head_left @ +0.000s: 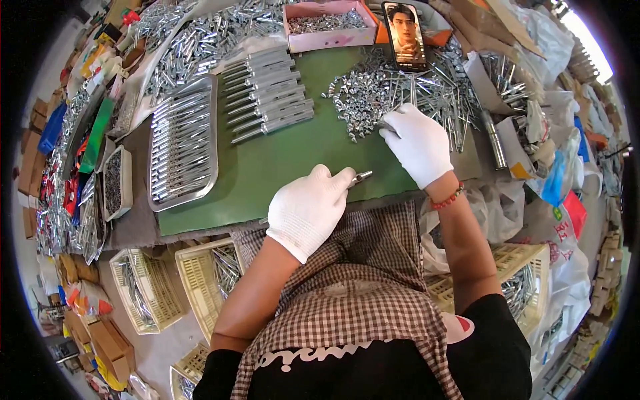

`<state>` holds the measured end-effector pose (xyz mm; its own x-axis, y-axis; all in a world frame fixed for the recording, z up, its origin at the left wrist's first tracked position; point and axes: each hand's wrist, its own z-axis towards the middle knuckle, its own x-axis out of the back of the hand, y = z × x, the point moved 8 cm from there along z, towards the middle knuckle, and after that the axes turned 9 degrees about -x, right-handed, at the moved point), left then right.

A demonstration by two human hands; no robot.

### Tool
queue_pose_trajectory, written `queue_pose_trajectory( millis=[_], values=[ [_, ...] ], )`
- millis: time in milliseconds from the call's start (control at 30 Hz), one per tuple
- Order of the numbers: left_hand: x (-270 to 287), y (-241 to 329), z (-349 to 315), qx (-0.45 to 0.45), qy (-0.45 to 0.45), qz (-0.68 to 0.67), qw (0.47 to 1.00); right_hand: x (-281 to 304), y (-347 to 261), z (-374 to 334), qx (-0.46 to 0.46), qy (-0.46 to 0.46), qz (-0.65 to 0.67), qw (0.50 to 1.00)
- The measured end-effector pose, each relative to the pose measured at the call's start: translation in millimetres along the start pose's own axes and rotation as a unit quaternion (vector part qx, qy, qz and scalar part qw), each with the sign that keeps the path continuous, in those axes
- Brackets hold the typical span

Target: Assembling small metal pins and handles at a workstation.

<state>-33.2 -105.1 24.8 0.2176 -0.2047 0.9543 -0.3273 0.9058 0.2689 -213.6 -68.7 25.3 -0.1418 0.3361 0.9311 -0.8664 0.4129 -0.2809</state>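
Observation:
My left hand (pixel 308 210), in a white knit glove, is closed around a slim metal rod (pixel 362 177). The rod's shiny end, with a dark opening, sticks out past the thumb; most of the rest is hidden by the glove. My right hand (pixel 421 143), gloved too, is at the edge of a pile of small silver metal fittings (pixel 363 100). Its thumb and fingers are pinched together, and what they hold, if anything, cannot be made out. Long thin metal pins (pixel 460 100) lie heaped just beyond that hand. Both hands are over a green work mat (pixel 267 173).
A metal tray (pixel 213 160) holds a row of metal rods. Several assembled metal pieces (pixel 273 93) lie stacked beside it. A pink box (pixel 330 39) of small parts and a phone (pixel 405 40) stand at the back. Cream plastic baskets (pixel 143 293) sit below the table edge.

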Motion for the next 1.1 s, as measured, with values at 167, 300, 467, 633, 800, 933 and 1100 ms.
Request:
queue_pose_trajectory(
  millis=[167,300,467,633,800,933,1100],
  values=[
    [-0.7,-0.2,-1.2,-0.004,0.014,-0.003,1.0,-5.6,-13.6,0.4,0.039,-0.038,-0.062,0.997],
    [-1.0,-0.7,-0.7,-0.008,0.015,-0.002,1.0,-8.8,-21.1,-9.6,0.071,-0.055,-0.086,0.992],
    [1.4,0.5,-0.3,-0.012,0.021,-0.006,1.0,2.8,-5.5,-5.1,0.056,-0.038,0.061,0.996],
    [0.0,0.2,-1.8,-0.015,0.026,-0.003,1.0,14.9,16.4,-2.2,-0.016,-0.039,0.088,0.995],
    [-1.2,-0.8,-1.7,-0.017,0.024,0.0,1.0,5.8,4.8,-9.5,0.019,-0.077,0.07,0.994],
    [-1.3,-0.6,-2.0,-0.013,0.022,-0.006,1.0,-4.8,-1.7,-6.5,0.049,-0.091,0.025,0.994],
    [-0.1,-0.1,-1.2,-0.007,0.016,-0.008,1.0,-5.3,-10.2,-5.0,0.066,-0.103,0.019,0.992]
  ],
)
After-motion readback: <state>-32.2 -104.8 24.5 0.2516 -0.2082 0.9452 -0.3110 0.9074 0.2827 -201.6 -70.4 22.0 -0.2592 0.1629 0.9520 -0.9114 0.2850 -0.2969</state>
